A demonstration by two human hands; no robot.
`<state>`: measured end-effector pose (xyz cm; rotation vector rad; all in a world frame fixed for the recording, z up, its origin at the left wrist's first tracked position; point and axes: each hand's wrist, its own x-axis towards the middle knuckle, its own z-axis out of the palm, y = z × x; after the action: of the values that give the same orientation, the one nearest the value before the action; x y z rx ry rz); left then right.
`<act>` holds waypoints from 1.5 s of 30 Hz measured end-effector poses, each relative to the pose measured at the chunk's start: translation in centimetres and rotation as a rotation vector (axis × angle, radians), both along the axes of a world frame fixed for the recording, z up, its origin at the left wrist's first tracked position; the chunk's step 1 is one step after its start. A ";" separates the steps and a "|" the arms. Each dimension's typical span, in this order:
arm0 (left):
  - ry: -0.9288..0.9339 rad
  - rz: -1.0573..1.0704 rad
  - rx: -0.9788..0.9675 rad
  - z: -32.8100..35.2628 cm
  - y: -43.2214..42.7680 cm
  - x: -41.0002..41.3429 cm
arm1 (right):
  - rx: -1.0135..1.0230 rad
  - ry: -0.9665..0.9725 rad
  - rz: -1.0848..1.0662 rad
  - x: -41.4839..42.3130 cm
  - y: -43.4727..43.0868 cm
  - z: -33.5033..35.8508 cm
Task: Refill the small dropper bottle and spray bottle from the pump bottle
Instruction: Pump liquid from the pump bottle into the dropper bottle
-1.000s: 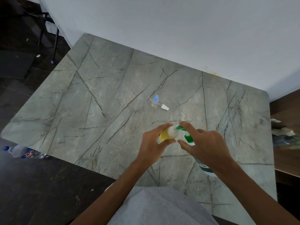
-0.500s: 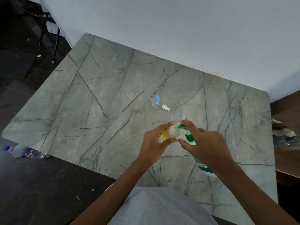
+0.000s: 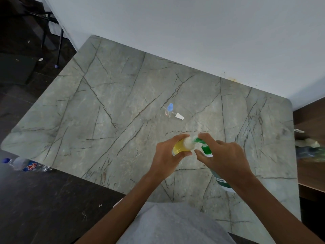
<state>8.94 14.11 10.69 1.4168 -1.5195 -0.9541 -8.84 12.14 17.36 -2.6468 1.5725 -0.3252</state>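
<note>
My left hand [image 3: 165, 155] is curled round a small yellow bottle [image 3: 181, 149]. My thumb is on one side and my fingers are on the other, so I am holding it tight. It has a white top, and it is tipped over toward my other hand. I hold it up, just above the table [image 3: 105, 103]. My right hand [image 3: 226, 155] is on the pump bottle [image 3: 222, 182]. My first finger lies over the green pump head [image 3: 201, 140] and my thumb is tucked in under it, so I pinch the pump between them. My other fingers are bent and loose. The tip of the green pump touches the white top of the yellow bottle. The pump bottle stands on the table under my right hand and wrist, near the edge closest to me, and I can only see its green and white bottom part. Farther away, in the middle of the table, stands a tiny clear bottle [image 3: 169, 110] with a blue cap. A little white piece [image 3: 179, 116] lies just beside it. The table is grey stone with dark lines, and it sits against a white wall [image 3: 193, 32]. A water bottle [image 3: 26, 164] lies on the dark floor to my left. A wooden shelf [image 3: 309, 120] is to my right, and the things on it are too blurry to tell.
</note>
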 end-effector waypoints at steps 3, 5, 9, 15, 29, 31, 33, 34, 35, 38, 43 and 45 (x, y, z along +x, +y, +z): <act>0.005 0.004 0.011 0.0 0.0 0.1 | 0.002 0.018 -0.009 0.1 -0.1 0.0; 0.007 0.007 0.011 -0.1 -0.1 0.1 | -0.001 0.039 -0.016 0.0 -0.2 0.0; 0.004 0.015 0.011 -0.1 -0.2 0.3 | -0.001 0.064 -0.001 0.1 -0.3 0.2; 0.008 0.011 0.007 -0.2 -0.2 0.3 | 0.005 0.054 0.007 0.0 -0.3 0.0; 0.018 0.003 0.002 0.0 -0.3 0.1 | 0.038 0.029 -0.013 -0.4 -0.5 -0.3; 0.025 0.009 0.002 0.0 -0.3 0.1 | 0.051 0.046 -0.014 -0.4 -0.5 -0.2; 0.024 0.014 0.002 0.1 -0.4 0.1 | 0.050 0.048 -0.005 -0.5 -0.5 -0.2; 0.025 0.015 0.005 0.1 -0.4 0.0 | 0.048 0.047 0.001 -0.5 -0.6 -0.1; 0.029 0.016 0.007 0.1 -0.4 0.0 | 0.045 0.048 0.008 -0.5 -0.6 -0.1; 0.047 0.013 0.009 0.1 -0.3 0.0 | 0.040 0.045 0.013 -0.5 -0.5 -0.1; 0.047 0.006 0.016 0.1 -0.3 -0.2 | -0.005 -0.008 0.029 -0.5 -0.4 -0.2; 0.043 0.001 0.014 0.2 -0.2 -0.2 | -0.015 -0.016 0.036 -0.6 -0.4 -0.2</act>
<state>8.69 13.88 10.88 1.3979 -1.4828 -0.9908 -9.42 11.69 17.20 -2.6734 1.5215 -0.3566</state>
